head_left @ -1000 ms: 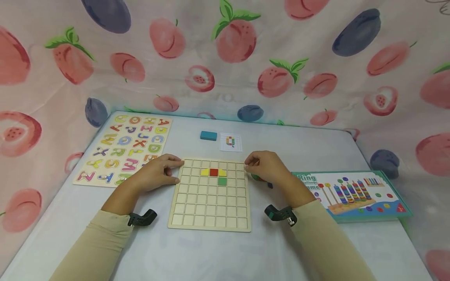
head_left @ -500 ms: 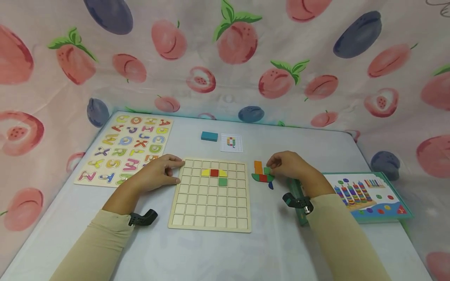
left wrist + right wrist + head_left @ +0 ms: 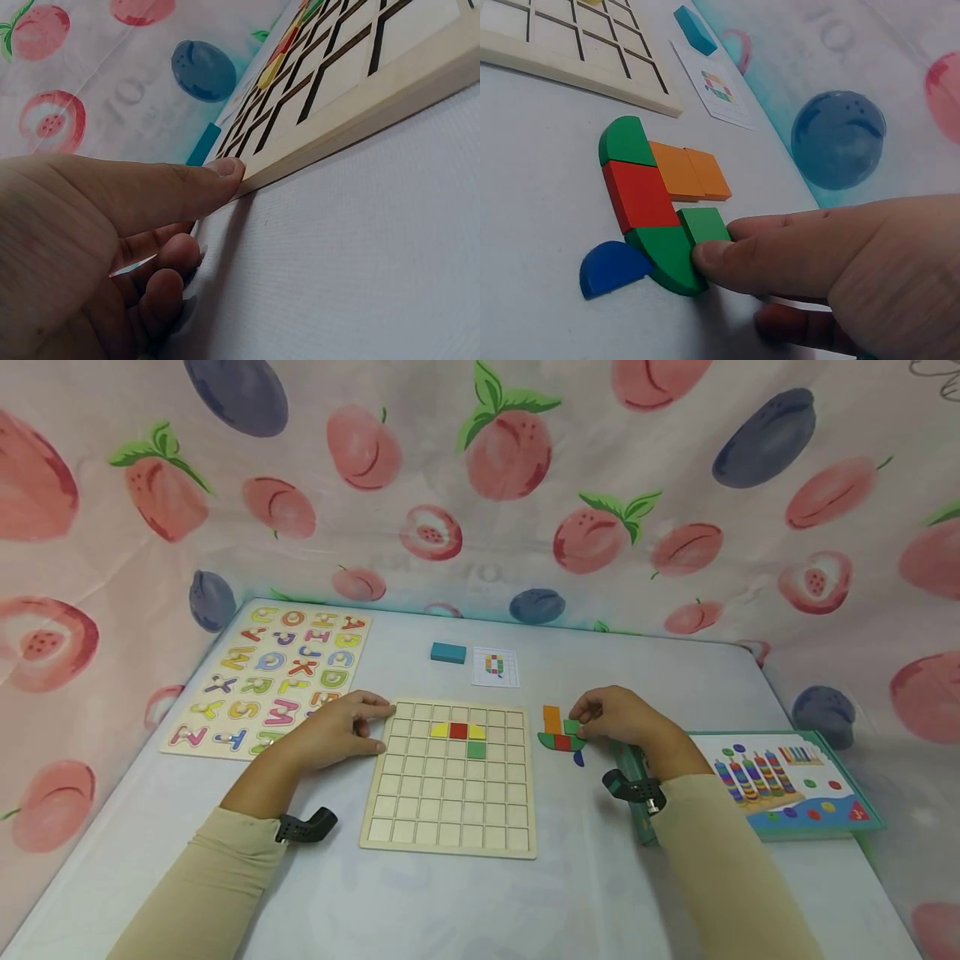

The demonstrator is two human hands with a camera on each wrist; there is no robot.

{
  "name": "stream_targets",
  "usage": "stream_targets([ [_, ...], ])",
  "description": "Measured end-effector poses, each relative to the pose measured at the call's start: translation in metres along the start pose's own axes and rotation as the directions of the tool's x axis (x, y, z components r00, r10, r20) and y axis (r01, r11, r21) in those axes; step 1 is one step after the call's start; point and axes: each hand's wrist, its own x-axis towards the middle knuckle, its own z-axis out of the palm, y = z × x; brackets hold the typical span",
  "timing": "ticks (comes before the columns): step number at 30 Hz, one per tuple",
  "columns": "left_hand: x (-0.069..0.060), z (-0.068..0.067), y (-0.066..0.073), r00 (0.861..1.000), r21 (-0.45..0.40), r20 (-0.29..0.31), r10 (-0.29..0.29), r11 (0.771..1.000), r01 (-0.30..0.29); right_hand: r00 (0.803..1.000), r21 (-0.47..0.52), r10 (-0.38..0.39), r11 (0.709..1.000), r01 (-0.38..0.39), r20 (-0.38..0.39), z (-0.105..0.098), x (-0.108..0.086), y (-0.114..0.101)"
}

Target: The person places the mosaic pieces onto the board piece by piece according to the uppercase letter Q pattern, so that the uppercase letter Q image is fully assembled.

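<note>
A wooden grid board [image 3: 450, 814] lies at the middle of the table. On it, a red square [image 3: 458, 731] sits between two yellow quarter-round pieces [image 3: 439, 731], with a green square [image 3: 476, 749] below the right one. My left hand [image 3: 330, 732] touches the board's left edge with thumb and forefinger. Right of the board, my right hand [image 3: 617, 717] pinches a light green square block [image 3: 703, 223] at the loose pieces. Beside it in the right wrist view lie two orange squares [image 3: 676, 171], a red square block [image 3: 639, 196], two dark green quarter-rounds [image 3: 628, 142] and a blue rounded piece [image 3: 613, 268].
A pattern card [image 3: 495, 667] and a teal block [image 3: 447, 652] lie behind the board. An alphabet puzzle board [image 3: 262, 685] is at the left. The ring game box [image 3: 795, 777] lies right, partly under the right forearm. A fruit-print cloth [image 3: 480, 552] hangs behind.
My right hand has left the board's upper right corner and moved right to the loose pieces, which it had been covering. The left hand has stayed at the board's edge.
</note>
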Motion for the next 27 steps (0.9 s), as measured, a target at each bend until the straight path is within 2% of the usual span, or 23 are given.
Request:
stream_targets([
  [6,0.0001,0.0001,-0.0002,1.000,-0.014,0.000,-0.008,1.000,0.008,1.000,0.008,0.008,1.000,-0.008,-0.017,0.0005,-0.0007,-0.0018],
  [13,-0.0005,0.0009,-0.0007,0.999,0.013,-0.002,0.032,0.999,-0.032,0.999,0.020,-0.028,0.999,0.029,-0.029,-0.0015,-0.0034,-0.0031],
  [21,-0.0005,0.0004,0.0000,1.000,0.020,-0.005,0.021,1.000,-0.021,0.998,0.033,-0.029,0.999,0.030,-0.050,-0.0060,-0.0054,-0.0008],
  [27,-0.0007,0.0004,0.0010,1.000,0.012,-0.001,0.012,1.000,-0.012,0.998,0.082,-0.008,0.997,0.014,-0.065,-0.0087,-0.0049,0.0021],
])
